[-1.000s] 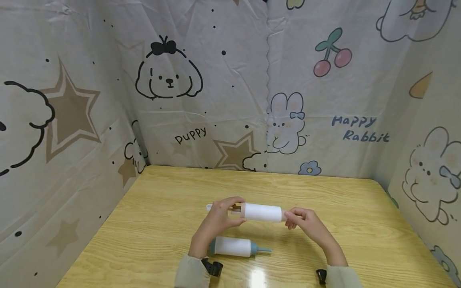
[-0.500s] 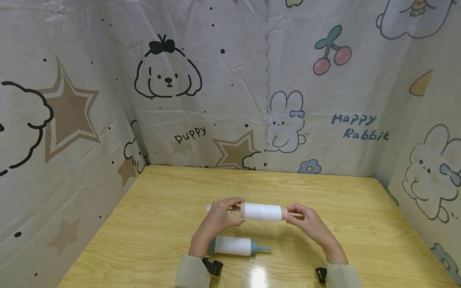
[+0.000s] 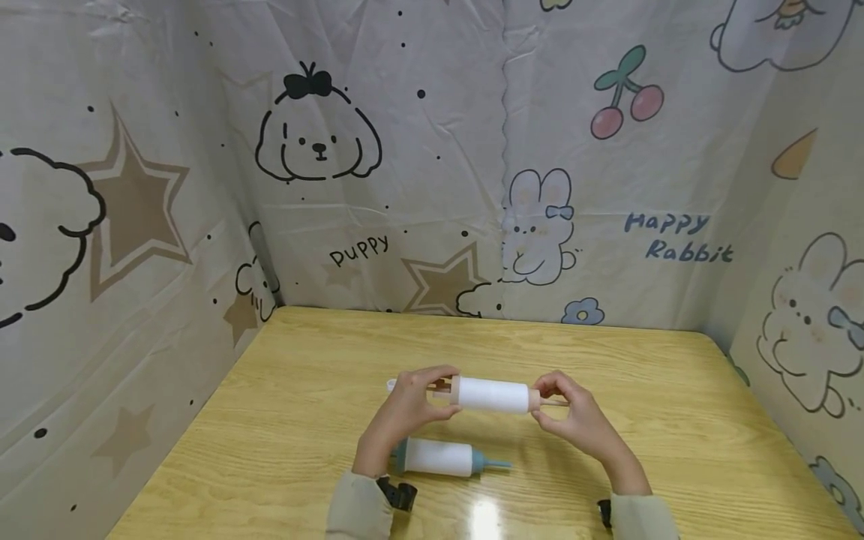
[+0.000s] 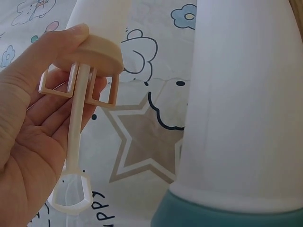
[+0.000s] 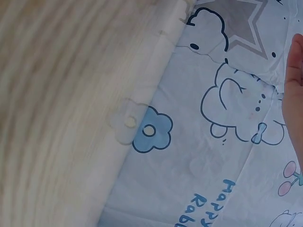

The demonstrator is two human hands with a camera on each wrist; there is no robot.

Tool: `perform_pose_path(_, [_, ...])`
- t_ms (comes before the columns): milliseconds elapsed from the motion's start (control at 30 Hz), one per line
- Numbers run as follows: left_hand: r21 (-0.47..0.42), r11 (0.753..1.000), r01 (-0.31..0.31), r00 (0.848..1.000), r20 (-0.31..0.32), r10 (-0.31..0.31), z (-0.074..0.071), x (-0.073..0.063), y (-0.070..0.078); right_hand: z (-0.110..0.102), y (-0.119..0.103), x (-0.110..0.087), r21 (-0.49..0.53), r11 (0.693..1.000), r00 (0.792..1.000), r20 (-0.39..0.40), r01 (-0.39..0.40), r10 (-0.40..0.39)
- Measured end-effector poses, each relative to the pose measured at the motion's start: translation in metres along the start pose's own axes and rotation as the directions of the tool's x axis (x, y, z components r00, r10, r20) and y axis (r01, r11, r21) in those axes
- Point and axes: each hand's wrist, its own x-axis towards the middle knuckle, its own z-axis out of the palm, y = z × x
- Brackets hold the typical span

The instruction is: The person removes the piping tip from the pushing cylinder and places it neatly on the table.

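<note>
Tube (image 3: pixel 493 394) held at both ends

I see the left grip (image 3: pixel 407 406) pinch the peach collar (image 4: pixel 102 54), with its thumb on top; the right grip (image 3: pixel 582 420) holds the narrow peach tip (image 3: pixel 535 400) between thumb and fingers. The tube lies sideways between them, seemingly lifted above the table (image 3: pixel 304 420). At left a pale rod (image 4: pixel 77 123) with a loop (image 4: pixel 87 190) comes out; at right, a thin nozzle (image 3: pixel 554 403). I would hold collar and tip in one line, and turn or press the tip only gently, so the nozzle is not bent. A teal-ended cylinder (image 3: pixel 439 457) lies on the table, closer to my view; I advise not to brush it.
</note>
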Motion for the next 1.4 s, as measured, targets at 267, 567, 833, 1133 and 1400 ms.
perform_pose_path(267, [-0.009, 1.000, -0.014, 1.000, -0.008, 0.014, -0.0002, -0.0006, -0.0011, 0.0007, 0.0007, -0.0004, 0.005, 1.000, 1.000, -0.008, -0.006, 0.006])
perform_pose_path(567, [-0.027, 0.999, -0.018, 1.000, -0.001, 0.018, -0.0014, -0.0025, -0.0018, -0.0040, -0.0013, -0.0021, 0.105, 0.959, 0.960, 0.127, -0.262, 0.248])
perform_pose_path(833, [-0.029, 0.999, -0.018, 1.000, 0.000, 0.018, -0.0016, -0.0032, -0.0023, -0.0033, -0.0038, -0.0024, 0.130, 0.970, 0.974, 0.121, -0.207, 0.192])
perform_pose_path(1133, [-0.027, 0.999, -0.023, 1.000, -0.005, 0.023, -0.0023, -0.0034, -0.0024, -0.0009, -0.0030, -0.0009, 0.058, 0.998, 1.000, 0.007, -0.025, 0.025])
perform_pose_path(1400, [-0.037, 0.999, -0.007, 1.000, -0.011, 0.006, -0.0036, -0.0040, -0.0024, -0.0019, -0.0046, -0.0004, 0.110, 0.989, 0.995, 0.028, -0.101, 0.098])
